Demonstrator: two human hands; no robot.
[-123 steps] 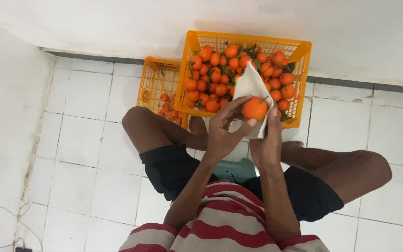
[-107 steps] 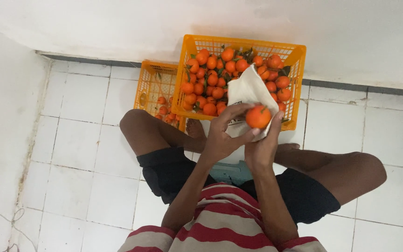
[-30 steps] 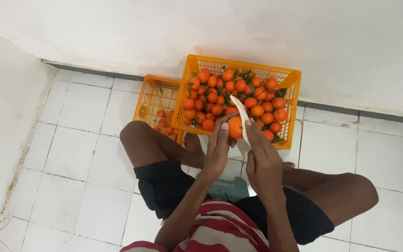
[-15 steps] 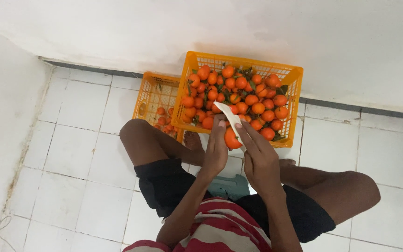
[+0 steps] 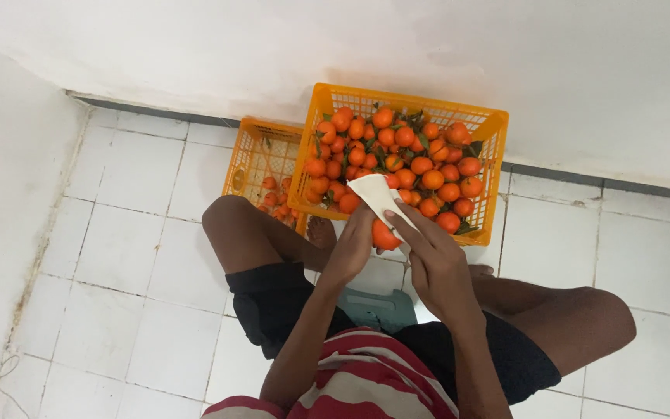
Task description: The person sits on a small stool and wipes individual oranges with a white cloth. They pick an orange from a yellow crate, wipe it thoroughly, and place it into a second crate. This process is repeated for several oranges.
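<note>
Left hand (image 5: 354, 247): cupped around a round orange fruit (image 5: 384, 235).
Right hand (image 5: 436, 260): fingers pinching a white cloth (image 5: 379, 196) against that fruit.
Fruit: just before the fuller orange plastic crate (image 5: 490, 174).

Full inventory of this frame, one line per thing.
orange: one, orange, held between both hands in front of the big crate
cloth: one, white, draped over that orange
big crate: one, orange plastic, against the wall, piled with oranges and leaves
small crate: one, orange plastic, left of the big crate, a few oranges at the bottom
stool: one, pale green, under the person
floor: white tiles
left hand: cups the orange
right hand: fingers on the cloth
</note>
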